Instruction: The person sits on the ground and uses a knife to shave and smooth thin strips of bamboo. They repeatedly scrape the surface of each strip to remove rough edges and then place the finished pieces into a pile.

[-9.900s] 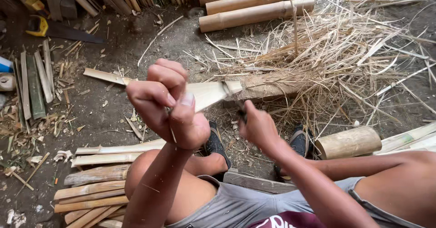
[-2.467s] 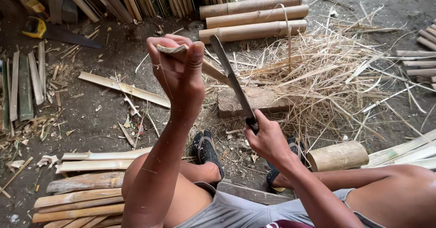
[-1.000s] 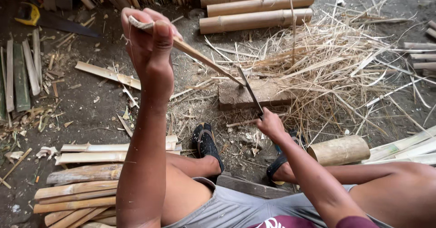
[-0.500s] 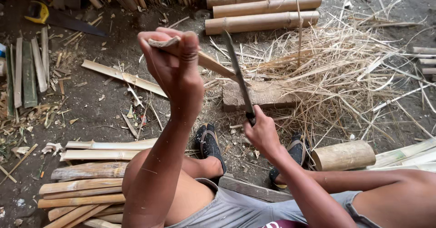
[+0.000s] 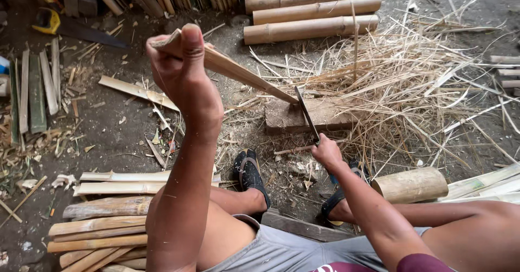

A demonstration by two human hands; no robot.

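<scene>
My left hand (image 5: 181, 69) is raised and grips the upper end of a pale bamboo slat (image 5: 246, 77). The slat slants down to the right, its lower tip resting on a flat wooden block (image 5: 330, 116) on the ground. My right hand (image 5: 326, 152) holds the handle of a long dark knife (image 5: 306, 112), whose blade meets the slat's lower end above the block. Both of my feet in dark sandals sit just in front of the block.
A heap of thin bamboo shavings (image 5: 411, 82) spreads right of the block. Three round bamboo poles (image 5: 309, 12) lie at the back. Split slats (image 5: 103, 218) are stacked at lower left, a short bamboo section (image 5: 411, 184) at right, a saw (image 5: 81, 28) upper left.
The knife has come down from its raised position half a second ago onto the slat's lower end at the block. My left hand keeps hold of the slat's top.
</scene>
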